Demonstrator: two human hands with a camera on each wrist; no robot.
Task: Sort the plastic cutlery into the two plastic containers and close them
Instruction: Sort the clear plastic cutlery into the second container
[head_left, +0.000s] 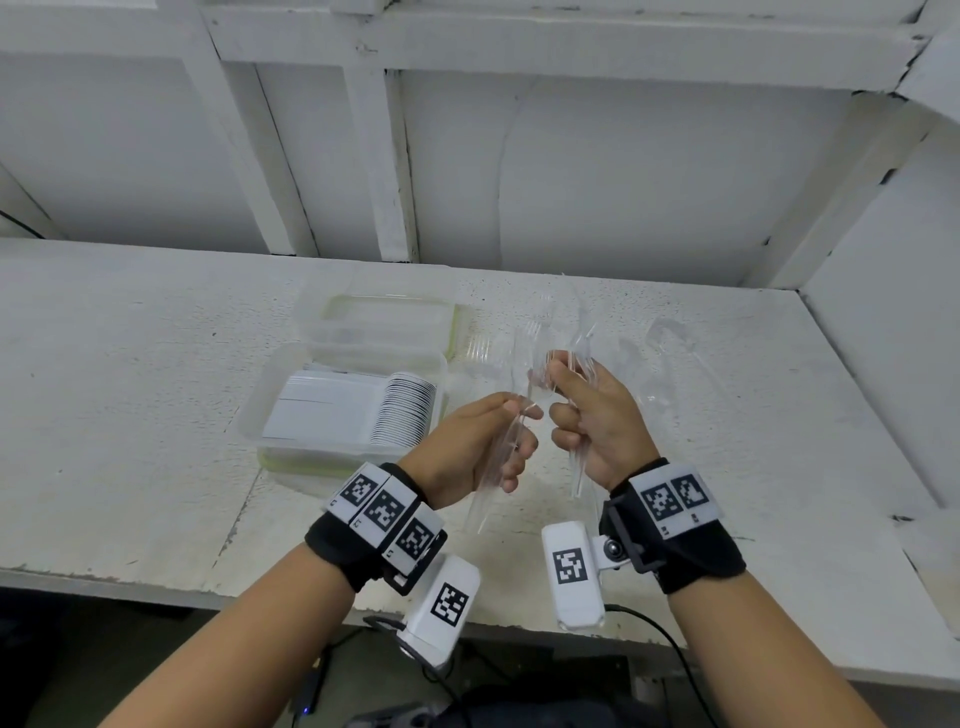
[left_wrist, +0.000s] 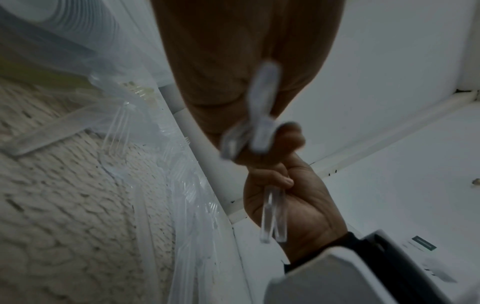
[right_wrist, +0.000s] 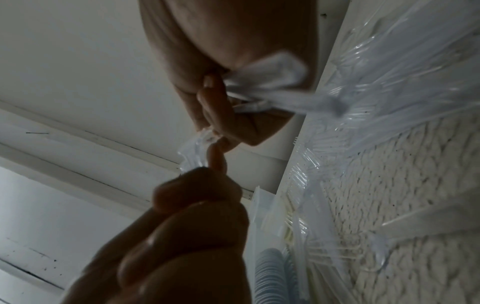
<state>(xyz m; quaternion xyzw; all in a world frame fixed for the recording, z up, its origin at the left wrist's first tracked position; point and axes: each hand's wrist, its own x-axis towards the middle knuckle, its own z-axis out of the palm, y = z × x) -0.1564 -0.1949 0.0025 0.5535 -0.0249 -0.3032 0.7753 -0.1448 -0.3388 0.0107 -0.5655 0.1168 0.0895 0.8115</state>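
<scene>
Both hands are raised over the table's middle, close together. My left hand (head_left: 511, 434) grips a few clear plastic pieces (head_left: 485, 499) whose handles hang down past the palm. My right hand (head_left: 561, 387) grips a bunch of clear forks (head_left: 574, 332), tines up and handles (left_wrist: 272, 216) sticking out below the fist. Left of the hands, the near container (head_left: 249, 428) stands open with a stacked row of white spoons (head_left: 405, 415). Behind it stands the far container (head_left: 317, 312), also open, with a few pale pieces inside. Loose clear cutlery (head_left: 670, 338) lies on the table beyond the hands.
The white table (head_left: 130, 389) ends in a front edge just below my wrists. A white panelled wall (head_left: 623, 182) rises behind it and a side wall stands at the right. More clear forks (head_left: 480, 348) lie beside the far container. Cables hang under the table.
</scene>
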